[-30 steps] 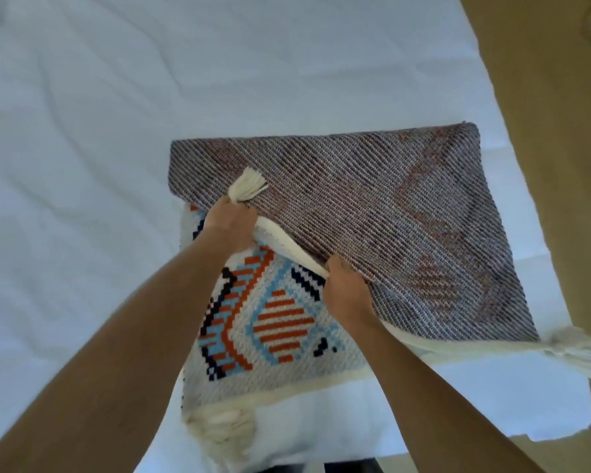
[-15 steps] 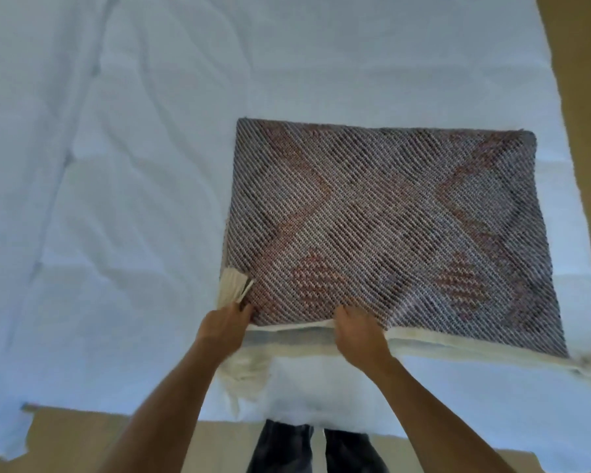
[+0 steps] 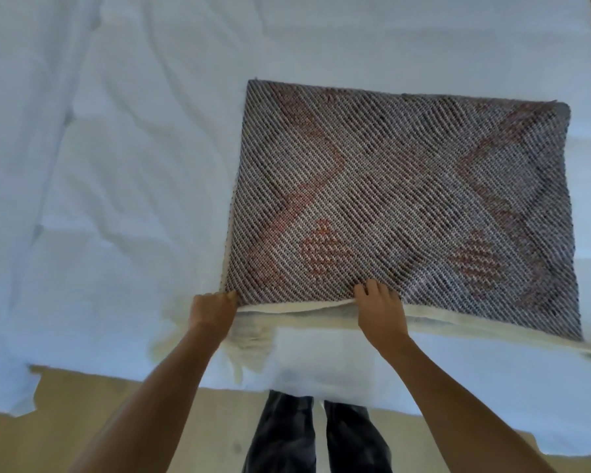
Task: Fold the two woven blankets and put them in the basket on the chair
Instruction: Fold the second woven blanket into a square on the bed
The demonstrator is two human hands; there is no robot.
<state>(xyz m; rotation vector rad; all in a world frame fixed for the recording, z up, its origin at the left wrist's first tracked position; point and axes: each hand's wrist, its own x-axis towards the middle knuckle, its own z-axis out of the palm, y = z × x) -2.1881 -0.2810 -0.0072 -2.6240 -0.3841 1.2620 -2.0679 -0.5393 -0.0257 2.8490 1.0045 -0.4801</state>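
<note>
One woven blanket (image 3: pixel 400 203) lies folded on the white bed, its grey and rust reverse side up, cream fringe along the near edge. My left hand (image 3: pixel 212 310) grips the blanket's near left corner, fingers curled round the edge. My right hand (image 3: pixel 379 310) holds the near edge a little to the right, fingertips on top of the weave. A cream tassel (image 3: pixel 249 346) hangs below the left corner. No second blanket, basket or chair is in view.
The white bed sheet (image 3: pixel 116 199) spreads wrinkled to the left and behind the blanket. Its near edge drops to a tan floor (image 3: pixel 99 421). My dark trouser legs (image 3: pixel 314 435) stand against the bed edge.
The top layer has been drawn down toward me over the coloured patterned face, which is now covered. Both hands moved to the near edge, and the left tassel no longer shows above my hand.
</note>
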